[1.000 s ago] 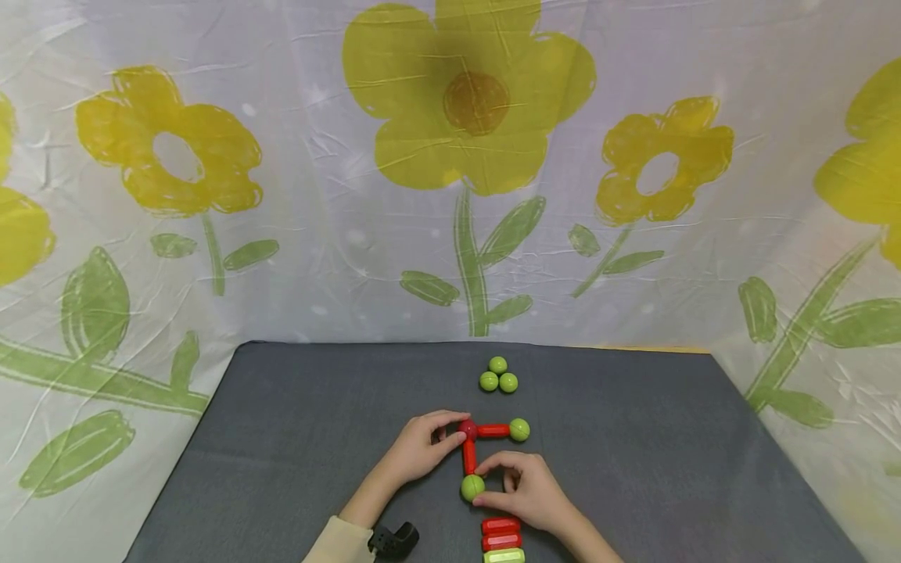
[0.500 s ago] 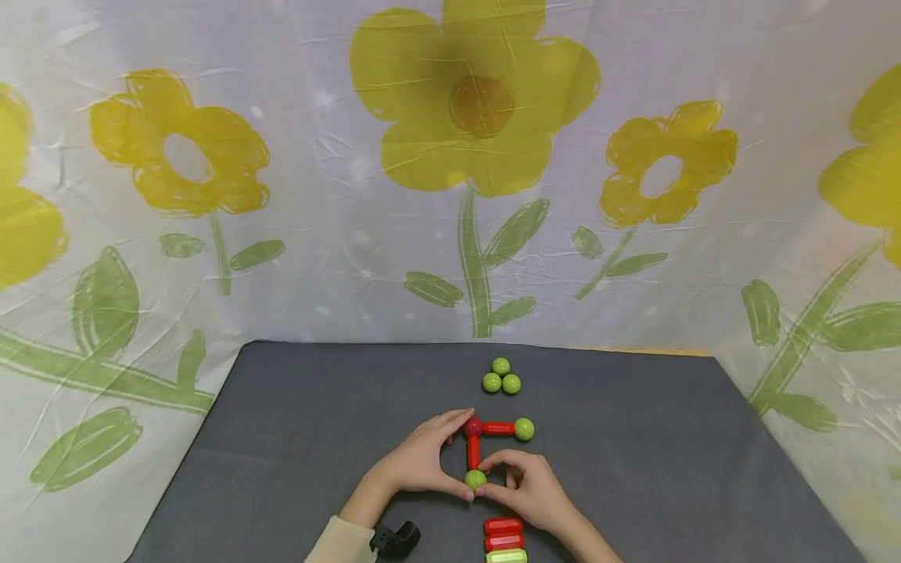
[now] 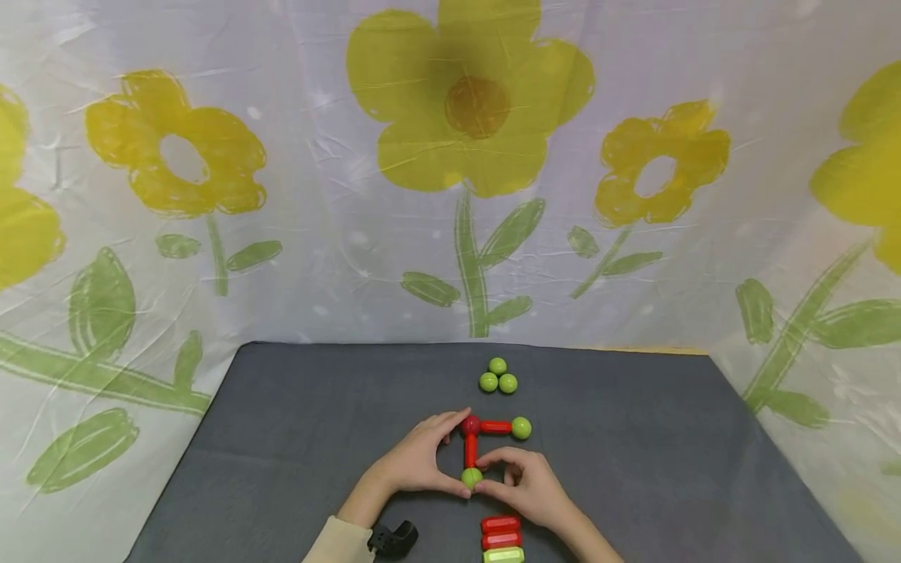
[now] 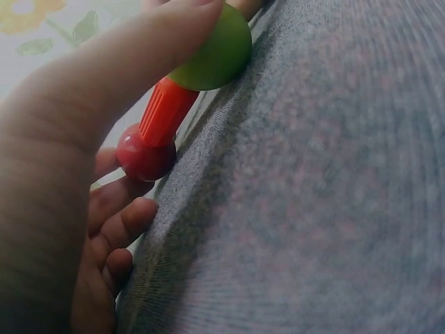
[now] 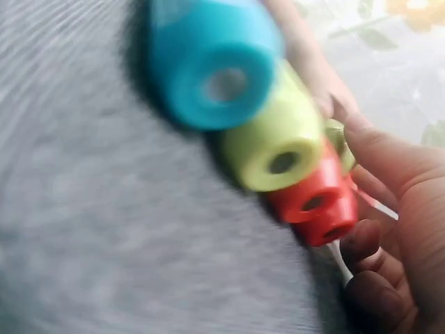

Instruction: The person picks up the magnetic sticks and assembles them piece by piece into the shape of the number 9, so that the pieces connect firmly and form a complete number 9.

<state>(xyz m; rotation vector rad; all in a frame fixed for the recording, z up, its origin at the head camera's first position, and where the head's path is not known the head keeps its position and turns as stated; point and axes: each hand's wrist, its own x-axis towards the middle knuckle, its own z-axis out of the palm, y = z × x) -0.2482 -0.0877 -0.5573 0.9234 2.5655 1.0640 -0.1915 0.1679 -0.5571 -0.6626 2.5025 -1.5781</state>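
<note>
An L of magnetic building pieces lies on the grey cloth. A red ball [image 3: 470,424] forms its corner, one red rod [image 3: 496,427] runs right to a green ball [image 3: 521,428], and another red rod [image 3: 471,451] runs down to a near green ball [image 3: 472,478]. My left hand [image 3: 418,456] spans the downward arm, thumb on the near green ball and fingertips at the red ball [image 4: 146,154]. From the right side, my right hand [image 3: 524,486] pinches at the near green ball, thumb low and forefinger beside the rod's end.
Three green balls [image 3: 497,377] sit grouped farther back. Loose rods lie in a row near me: two red rods [image 3: 501,532], a yellow-green rod [image 3: 503,555] and a blue rod [image 5: 215,62]. A flowered cloth [image 3: 317,195] hangs behind the table [image 3: 633,438].
My left thumb has moved from the red ball down to the near green ball, while the left fingertips stay at the red ball. The near green ball has shifted slightly up against its rod.
</note>
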